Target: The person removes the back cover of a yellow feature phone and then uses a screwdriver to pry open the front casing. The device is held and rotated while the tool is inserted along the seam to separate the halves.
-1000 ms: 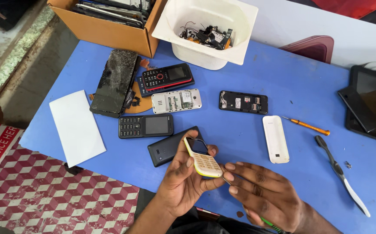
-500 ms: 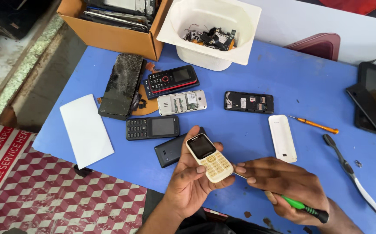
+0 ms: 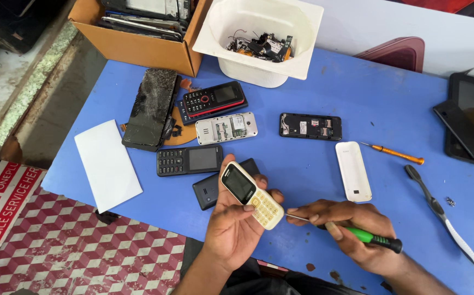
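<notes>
My left hand [image 3: 231, 229] holds a small cream keypad phone [image 3: 250, 195] face up, tilted, above the near edge of the blue table [image 3: 313, 87]. My right hand [image 3: 351, 229] grips a green-handled screwdriver [image 3: 357, 234], and its metal tip points at the phone's lower right edge. Just behind the phone lies a dark phone back cover [image 3: 209, 188], partly hidden by my left hand.
On the table lie a black keypad phone [image 3: 189, 160], a red-black phone [image 3: 213, 99], an opened silver phone [image 3: 226, 128], a black phone body [image 3: 310, 126], a white cover [image 3: 353, 171], an orange screwdriver [image 3: 395, 154], a toothbrush [image 3: 441, 213], a cracked screen [image 3: 150, 107], a white sheet [image 3: 107, 164]. A white parts tub [image 3: 258, 33] and cardboard box [image 3: 138, 33] stand behind; tablets [image 3: 469, 123] lie right.
My right hand has taken up the green screwdriver and brought its tip to the phone's lower edge. My left hand has turned the cream phone face up.
</notes>
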